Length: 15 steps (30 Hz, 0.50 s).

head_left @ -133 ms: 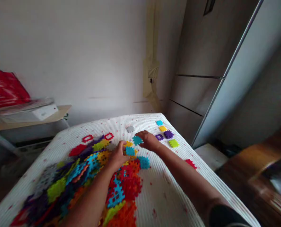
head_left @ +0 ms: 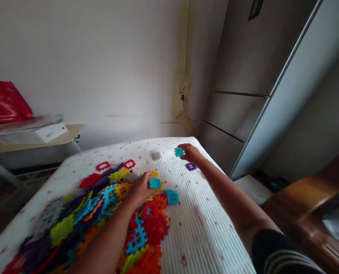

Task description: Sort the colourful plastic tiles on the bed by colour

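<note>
In my right hand (head_left: pixel 190 152) is a teal square interlocking tile (head_left: pixel 179 152) with notched edges, pinched between the fingers above the far right of the bed-like surface. My left hand (head_left: pixel 142 186) is at the far right end of the tile pile, thumb and fingers closed round a light blue interlocking tile (head_left: pixel 155 183). Yellow pieces (head_left: pixel 154 174) lie just beyond it. Another blue tile (head_left: pixel 172 197) rests to its right, beside red tiles (head_left: pixel 156 224). A purple frame tile (head_left: pixel 191 166) lies below my right hand.
A mixed pile of coloured tiles (head_left: pixel 91 205) spreads under my left forearm. A grey tile (head_left: pixel 156 155) and red frame tiles (head_left: pixel 103 166) lie apart on the white spotted cover (head_left: pixel 198 220). A shelf (head_left: pixel 72 133) with a red bag (head_left: pixel 7 101) stands at left, a cabinet (head_left: pixel 229 114) at right.
My right hand has moved away and to the right with the teal tile. Its arm now hides the loose tiles at the far right. My left hand stays nearly in place.
</note>
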### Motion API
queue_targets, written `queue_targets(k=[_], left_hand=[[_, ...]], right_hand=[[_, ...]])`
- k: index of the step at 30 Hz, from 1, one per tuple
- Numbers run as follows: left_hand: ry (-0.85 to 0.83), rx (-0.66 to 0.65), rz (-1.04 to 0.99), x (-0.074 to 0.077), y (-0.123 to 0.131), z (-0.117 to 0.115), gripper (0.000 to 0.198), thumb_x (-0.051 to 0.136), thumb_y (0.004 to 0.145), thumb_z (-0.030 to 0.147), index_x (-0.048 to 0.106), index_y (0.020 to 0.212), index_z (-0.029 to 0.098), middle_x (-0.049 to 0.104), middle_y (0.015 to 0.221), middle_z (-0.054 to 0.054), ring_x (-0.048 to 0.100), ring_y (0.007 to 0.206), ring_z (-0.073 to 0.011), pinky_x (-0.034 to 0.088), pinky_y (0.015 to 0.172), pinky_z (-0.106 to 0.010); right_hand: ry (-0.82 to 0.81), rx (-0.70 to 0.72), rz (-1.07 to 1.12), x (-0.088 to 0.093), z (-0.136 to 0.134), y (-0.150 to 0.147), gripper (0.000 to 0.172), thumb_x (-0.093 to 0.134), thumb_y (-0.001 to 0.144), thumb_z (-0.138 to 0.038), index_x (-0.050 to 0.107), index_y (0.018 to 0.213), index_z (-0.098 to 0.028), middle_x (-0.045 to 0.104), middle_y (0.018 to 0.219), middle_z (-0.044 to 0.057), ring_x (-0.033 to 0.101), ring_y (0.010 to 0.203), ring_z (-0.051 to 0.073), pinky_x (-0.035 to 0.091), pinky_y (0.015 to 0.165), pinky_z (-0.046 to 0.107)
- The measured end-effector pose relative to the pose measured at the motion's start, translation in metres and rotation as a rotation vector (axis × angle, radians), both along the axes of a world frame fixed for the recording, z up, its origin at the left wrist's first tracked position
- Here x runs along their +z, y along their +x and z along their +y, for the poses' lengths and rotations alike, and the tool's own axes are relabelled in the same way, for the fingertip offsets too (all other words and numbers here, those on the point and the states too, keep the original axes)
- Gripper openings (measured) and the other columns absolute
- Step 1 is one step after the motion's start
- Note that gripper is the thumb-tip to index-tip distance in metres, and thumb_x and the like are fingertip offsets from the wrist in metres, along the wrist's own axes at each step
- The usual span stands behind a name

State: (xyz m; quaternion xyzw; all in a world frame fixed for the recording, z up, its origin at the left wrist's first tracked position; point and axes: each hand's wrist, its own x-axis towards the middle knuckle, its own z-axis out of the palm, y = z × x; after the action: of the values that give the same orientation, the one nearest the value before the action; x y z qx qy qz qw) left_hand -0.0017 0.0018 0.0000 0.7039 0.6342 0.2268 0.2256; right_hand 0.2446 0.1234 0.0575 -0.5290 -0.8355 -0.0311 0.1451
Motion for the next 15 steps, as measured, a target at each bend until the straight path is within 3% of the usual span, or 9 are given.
queue_targets(k=[3,7,12,15], left_hand=[[0.004,-0.014,0.019,-0.002,0.0,0.002,0.051,0.053,0.07,0.011,0.047,0.12,0.013,0.06,0.113,-0.012,0.058,0.1,-0.0213,0.042,0.088,-0.031],[0.014,-0.02,0.035,-0.005,0.0,0.003,0.043,0.045,0.074,0.009,0.053,0.117,0.012,0.059,0.116,-0.012,0.055,0.106,-0.0211,0.037,0.095,-0.032],[0.022,-0.033,0.077,-0.008,-0.001,0.003,0.039,0.045,0.073,0.007,0.059,0.109,0.013,0.06,0.109,-0.011,0.056,0.101,-0.0212,0.039,0.092,-0.033],[0.037,-0.05,0.076,-0.012,-0.003,0.005,0.036,0.044,0.072,0.006,0.063,0.1,0.016,0.06,0.103,-0.008,0.057,0.096,-0.0195,0.04,0.089,-0.032]], right_hand=[[-0.021,-0.14,-0.027,0.01,0.037,0.035,0.056,0.071,0.069,-0.023,0.054,0.122,-0.02,0.063,0.114,0.007,0.058,0.103,0.022,0.045,0.084,0.029],[-0.08,-0.255,-0.076,0.002,0.07,0.066,0.057,0.072,0.068,-0.026,0.054,0.122,-0.024,0.065,0.11,0.005,0.061,0.097,0.021,0.046,0.078,0.027],[-0.154,-0.276,-0.149,-0.018,0.094,0.078,0.057,0.075,0.067,-0.021,0.055,0.12,-0.023,0.064,0.11,0.005,0.059,0.1,0.022,0.047,0.079,0.027],[-0.175,-0.25,-0.17,-0.027,0.104,0.08,0.038,0.063,0.082,-0.03,0.054,0.117,-0.018,0.06,0.112,0.007,0.059,0.098,0.021,0.049,0.081,0.034]])
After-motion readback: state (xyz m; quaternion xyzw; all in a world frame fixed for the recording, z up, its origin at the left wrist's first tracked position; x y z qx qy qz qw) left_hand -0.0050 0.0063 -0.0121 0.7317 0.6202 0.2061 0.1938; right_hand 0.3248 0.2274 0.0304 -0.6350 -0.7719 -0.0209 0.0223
